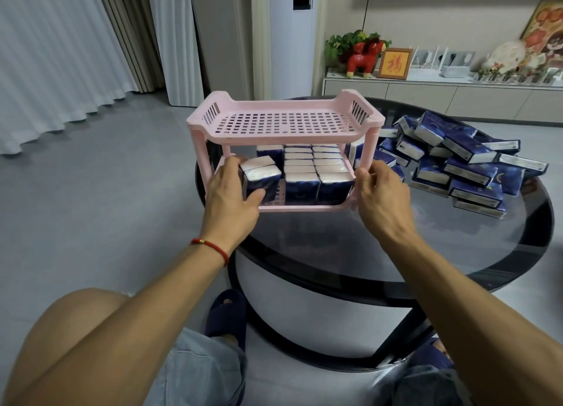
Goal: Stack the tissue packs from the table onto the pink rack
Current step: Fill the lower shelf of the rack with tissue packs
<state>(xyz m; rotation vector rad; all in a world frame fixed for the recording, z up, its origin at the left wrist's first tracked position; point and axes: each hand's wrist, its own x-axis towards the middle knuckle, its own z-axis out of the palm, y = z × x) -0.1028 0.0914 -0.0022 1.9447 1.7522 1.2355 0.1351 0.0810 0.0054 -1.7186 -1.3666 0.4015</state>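
A pink two-tier rack (285,125) stands on the left part of a round black glass table (380,247). Its top shelf holds nothing. On the lower shelf, several dark-blue tissue packs (316,174) stand upright in rows. My left hand (231,189) grips two packs (262,177) at the shelf's front left, thumb under them and fingers behind. My right hand (377,192) has its fingers curled at the rack's front right leg, touching it. A loose pile of more blue tissue packs (457,158) lies on the table to the right of the rack.
Behind the table runs a low white cabinet (426,91) with a red toy horse, a framed picture and a plant. Grey floor and curtains lie to the left. My knees and dark slippers are below the table's near edge.
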